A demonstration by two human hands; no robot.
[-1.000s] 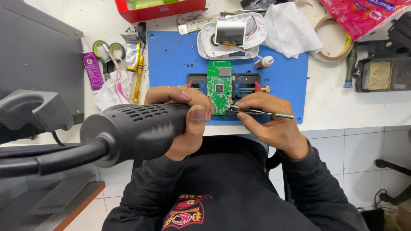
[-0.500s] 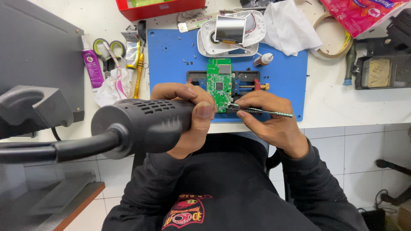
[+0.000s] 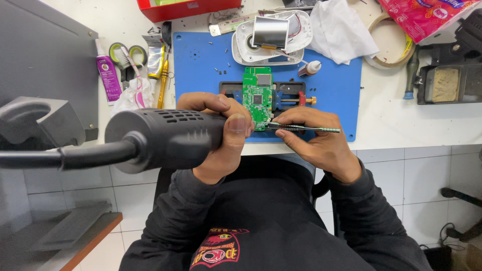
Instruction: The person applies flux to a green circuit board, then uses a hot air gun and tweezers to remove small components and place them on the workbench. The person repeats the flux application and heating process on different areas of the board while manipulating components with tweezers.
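The left hand (image 3: 221, 133) grips a black hot-air gun (image 3: 165, 138); the right hand (image 3: 314, 140) pinches tweezers (image 3: 306, 129). Just beyond both, a blue mat (image 3: 336, 85) covers the white bench (image 3: 401, 120) (pale tiled floor below).

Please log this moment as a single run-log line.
left hand: grips black hot-air gun | right hand: holds tweezers at lower edge of green circuit board | board clamped in holder on blue mat

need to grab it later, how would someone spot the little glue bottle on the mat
Find the blue rectangular work mat. Along its upper edge lies an opened white plastic device shell; just right of it rests the small clear squeeze bottle, the only thing there with a white cap.
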